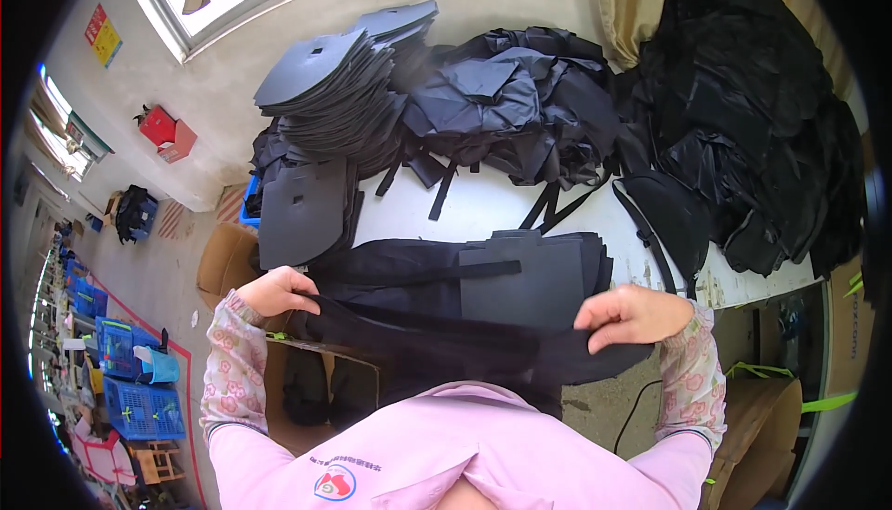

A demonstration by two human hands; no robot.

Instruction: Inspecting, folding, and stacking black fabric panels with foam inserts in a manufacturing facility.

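A white, flat-topped surface (400, 217) carries a bulky black fabric heap (743, 111) at its right. At its near side, a long, soft black fabric piece (437, 343) stretches between both hands, just in front of flat dark-grey panels (525, 296). The left hand (277, 293) pinches its left end; the right hand (634, 316) grips its right. Even tension should limit creases; the narrow black strap (465, 272) across the panels could snag.

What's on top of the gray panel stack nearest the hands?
A black strap crosses part of the top panel. Black fabric in the left hand and right hand hides the near edge; that part can't be seen.
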